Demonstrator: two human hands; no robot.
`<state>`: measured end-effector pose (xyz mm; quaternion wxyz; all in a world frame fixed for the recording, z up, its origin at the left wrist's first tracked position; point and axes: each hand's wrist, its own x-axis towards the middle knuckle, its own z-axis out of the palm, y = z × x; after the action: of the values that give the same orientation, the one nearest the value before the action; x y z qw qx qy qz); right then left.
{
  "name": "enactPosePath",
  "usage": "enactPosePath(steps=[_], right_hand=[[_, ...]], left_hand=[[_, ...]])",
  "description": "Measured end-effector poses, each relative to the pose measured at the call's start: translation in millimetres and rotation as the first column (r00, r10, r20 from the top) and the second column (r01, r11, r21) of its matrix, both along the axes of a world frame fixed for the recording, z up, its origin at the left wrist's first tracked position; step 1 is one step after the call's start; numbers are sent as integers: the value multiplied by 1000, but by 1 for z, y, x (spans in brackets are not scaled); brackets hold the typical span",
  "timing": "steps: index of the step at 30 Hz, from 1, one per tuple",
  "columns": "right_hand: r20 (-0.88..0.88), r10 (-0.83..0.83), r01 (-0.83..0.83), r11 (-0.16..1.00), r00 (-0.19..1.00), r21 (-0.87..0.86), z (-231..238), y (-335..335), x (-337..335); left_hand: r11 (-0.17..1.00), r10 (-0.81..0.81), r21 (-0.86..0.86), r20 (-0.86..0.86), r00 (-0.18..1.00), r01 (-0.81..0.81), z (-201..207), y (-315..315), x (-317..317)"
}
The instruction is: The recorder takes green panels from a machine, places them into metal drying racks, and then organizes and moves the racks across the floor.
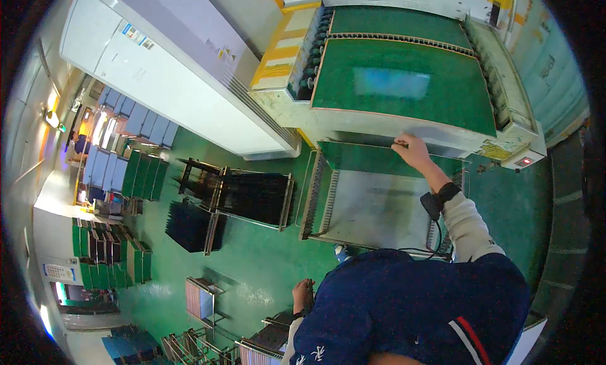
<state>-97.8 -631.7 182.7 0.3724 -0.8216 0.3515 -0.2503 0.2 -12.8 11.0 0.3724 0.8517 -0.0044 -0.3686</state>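
My right hand (411, 151) reaches forward, its fingers closed on the upper edge of a green panel (356, 158). That panel stands in the far end of a slotted rack cart (328, 204), whose pale base shows below. A dark strap with a small black device and a cable sits on my right wrist. Down by my left side, my left hand (302, 294) is closed, with its fingers curled; whatever it may hold is hidden. Just beyond the cart, a large glossy green panel (404, 81) lies flat on a roller conveyor machine (287, 65).
A tall white cabinet-like unit (177, 74) rises left of the conveyor. Dark slotted racks (252, 197) stand on the green floor left of the cart. Farther left are stacked green panels (110, 254) and a small rack (202, 302). A dark wall (568, 239) borders the right.
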Motion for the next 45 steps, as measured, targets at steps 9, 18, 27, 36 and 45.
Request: enactPosePath(steps=[9, 18, 27, 36, 45], right_hand=[[-325, 57, -120, 977, 944, -178, -2, 12, 5], [-565, 4, -162, 960, 825, -229, -38, 13, 7], [-652, -33, -137, 968, 757, -209, -42, 8, 19], [-680, -75, -109, 969, 729, -223, -43, 7, 19], [-671, -67, -120, 966, 739, -228, -37, 17, 19]], left_hand=[[983, -165, 86, 51, 985, 160, 14, -2, -1], [809, 509, -93, -384, 771, -581, 25, -21, -6], [941, 278, -132, -230, 933, -313, 9, 0, -8], [915, 359, -57, -332, 872, -398, 42, -15, -7], [882, 387, -143, -326, 863, -450, 31, -3, -11]])
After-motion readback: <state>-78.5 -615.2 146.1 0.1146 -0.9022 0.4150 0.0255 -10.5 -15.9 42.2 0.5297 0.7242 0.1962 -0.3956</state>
